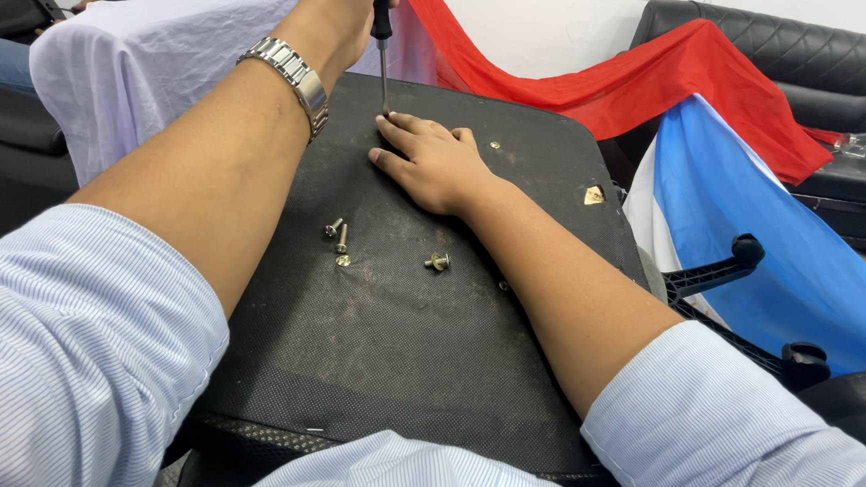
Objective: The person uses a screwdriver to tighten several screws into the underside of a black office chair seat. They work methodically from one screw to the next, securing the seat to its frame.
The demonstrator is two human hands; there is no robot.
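Screwdriver point(382, 46) upright in fisted left hand point(353, 8) (partly cropped), tip beside flat, open right hand point(435, 163).

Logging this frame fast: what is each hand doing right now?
Left hand: closed around the black-handled screwdriver, tip down on the black fabric-covered panel.
Right hand: open, lying flat on that panel, fingertips by the screwdriver tip.
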